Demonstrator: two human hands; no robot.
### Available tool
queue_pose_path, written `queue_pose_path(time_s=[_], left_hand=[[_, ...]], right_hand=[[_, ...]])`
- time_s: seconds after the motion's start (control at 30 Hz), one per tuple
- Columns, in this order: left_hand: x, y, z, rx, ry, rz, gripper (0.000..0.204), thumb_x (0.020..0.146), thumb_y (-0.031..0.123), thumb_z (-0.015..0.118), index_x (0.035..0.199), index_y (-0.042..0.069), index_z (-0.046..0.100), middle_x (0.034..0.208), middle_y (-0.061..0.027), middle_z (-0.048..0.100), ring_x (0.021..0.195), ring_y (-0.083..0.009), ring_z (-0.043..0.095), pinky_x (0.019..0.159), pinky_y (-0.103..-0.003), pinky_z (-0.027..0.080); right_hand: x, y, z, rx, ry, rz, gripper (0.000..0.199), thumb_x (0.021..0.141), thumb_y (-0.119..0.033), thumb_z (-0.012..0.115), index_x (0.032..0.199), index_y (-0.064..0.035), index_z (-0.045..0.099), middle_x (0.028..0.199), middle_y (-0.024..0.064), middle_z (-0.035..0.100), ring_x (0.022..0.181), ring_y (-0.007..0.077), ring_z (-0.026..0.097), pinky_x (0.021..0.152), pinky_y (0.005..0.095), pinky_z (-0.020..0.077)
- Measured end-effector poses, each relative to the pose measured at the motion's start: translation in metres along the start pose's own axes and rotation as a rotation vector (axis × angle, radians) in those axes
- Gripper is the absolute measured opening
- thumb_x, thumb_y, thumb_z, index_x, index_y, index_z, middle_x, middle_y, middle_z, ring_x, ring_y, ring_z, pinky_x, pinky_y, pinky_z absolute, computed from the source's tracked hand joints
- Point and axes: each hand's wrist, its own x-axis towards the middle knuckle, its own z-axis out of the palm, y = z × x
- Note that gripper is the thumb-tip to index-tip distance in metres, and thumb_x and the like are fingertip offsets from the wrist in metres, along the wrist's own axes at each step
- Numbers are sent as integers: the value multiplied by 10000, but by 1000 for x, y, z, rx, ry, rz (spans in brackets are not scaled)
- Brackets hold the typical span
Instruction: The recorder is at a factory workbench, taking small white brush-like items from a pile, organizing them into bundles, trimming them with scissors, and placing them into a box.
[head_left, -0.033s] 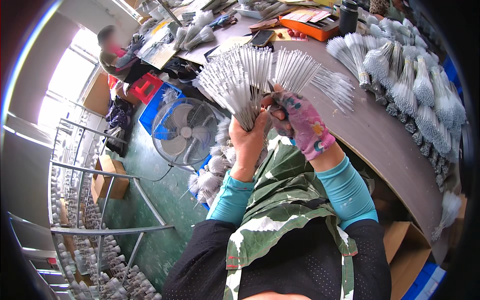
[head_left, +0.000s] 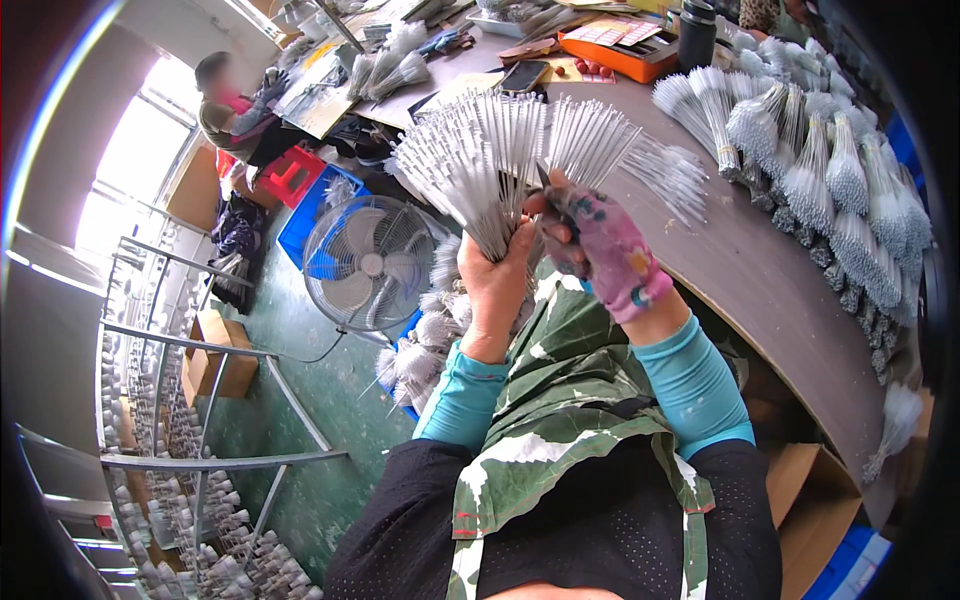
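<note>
My left hand [head_left: 493,285] grips a fanned bundle of thin wire brushes [head_left: 470,160] by their gathered wire ends, with the pale bristle heads spreading up and away. Close against the right side of that bundle is my right hand [head_left: 605,240], in a stained pink flowered fingerless glove. Its fingers are curled around a small dark pointed tool [head_left: 543,176], whose kind I cannot make out. Just beyond the hands, more thin brushes [head_left: 595,140] fan out over the grey table [head_left: 760,260], some partly hidden behind the bundle.
Tied brush bundles [head_left: 840,190] pile up at the right. An orange tray [head_left: 620,58], a black bottle [head_left: 697,35] and a phone [head_left: 524,76] are at the far side. A fan [head_left: 370,262] and metal rack [head_left: 220,463] stand left; a co-worker [head_left: 232,115] sits beyond.
My right hand has turned slightly at the wrist, its glove tilting beside the bundle. My left hand and the brushes stay in place.
</note>
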Motion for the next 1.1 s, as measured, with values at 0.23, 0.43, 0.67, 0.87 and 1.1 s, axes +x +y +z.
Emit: queue_pose_path(time_s=[0.23,0.43,0.67,0.87,1.1], left_hand=[[-3,15,2,-111,-11,-116,166,796,44,683,946,5,624,854,-17,646,774,-90,586,723,-240,468],[-14,39,25,-360,-204,-173,215,841,33,628,1052,10,595,965,-36,634,887,-100,575,794,-244,453],[-10,21,20,-315,-75,-175,231,867,118,633,1073,19,603,971,-24,628,861,-96,570,763,-237,454],[-13,20,21,-340,-11,-158,228,886,146,615,1059,-2,609,933,-43,648,831,-92,585,722,-224,465],[-14,17,23,-260,12,-122,229,886,107,600,1085,-7,598,935,-62,640,824,-118,607,741,-241,486]], right_hand=[[-20,23,-42,-69,238,-477,335,847,-307,652,999,-19,574,729,-9,577,572,58,531,499,182,424],[13,28,-21,-281,240,-612,258,796,-131,710,990,-20,581,806,27,650,707,101,611,608,213,484],[16,20,-14,-231,418,-513,221,773,-110,737,945,-24,627,849,19,645,725,87,583,635,235,472],[14,24,-16,-283,504,-537,232,784,-156,733,950,-20,644,861,27,651,729,99,589,652,253,477],[15,26,-23,-258,489,-551,249,782,-146,733,972,-13,645,893,27,652,779,100,594,681,249,484]])
